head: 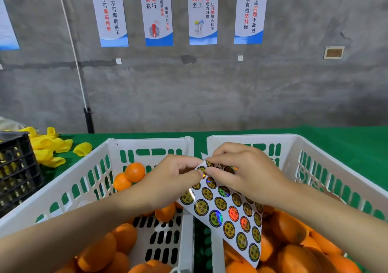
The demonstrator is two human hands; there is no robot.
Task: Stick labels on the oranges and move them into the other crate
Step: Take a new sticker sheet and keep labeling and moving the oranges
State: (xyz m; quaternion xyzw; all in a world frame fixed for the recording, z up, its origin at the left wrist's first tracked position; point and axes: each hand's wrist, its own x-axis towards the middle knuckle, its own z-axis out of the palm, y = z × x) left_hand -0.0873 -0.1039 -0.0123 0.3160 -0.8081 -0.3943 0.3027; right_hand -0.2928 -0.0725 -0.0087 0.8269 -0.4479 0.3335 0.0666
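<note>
1. Bench (346, 144), green-covered, carries two white crates side by side.
2. Right crate (315, 167), at 4 o'clock: I see it heaped with oranges (294, 256), likely the unlabelled stock.
3. Left crate (94, 178), at 8 o'clock: fewer oranges, floor partly bare; I judge it the receiving side.
4. Label sheet (231, 211), hanging between both crates, within easy reach of the fruit.
5. Left hand (168, 180) pinches the sheet's top edge, steadying it.
6. Right hand (241, 172), fingertips closed on one sticker, apparently peeling; oranges lie below both hands.
</note>
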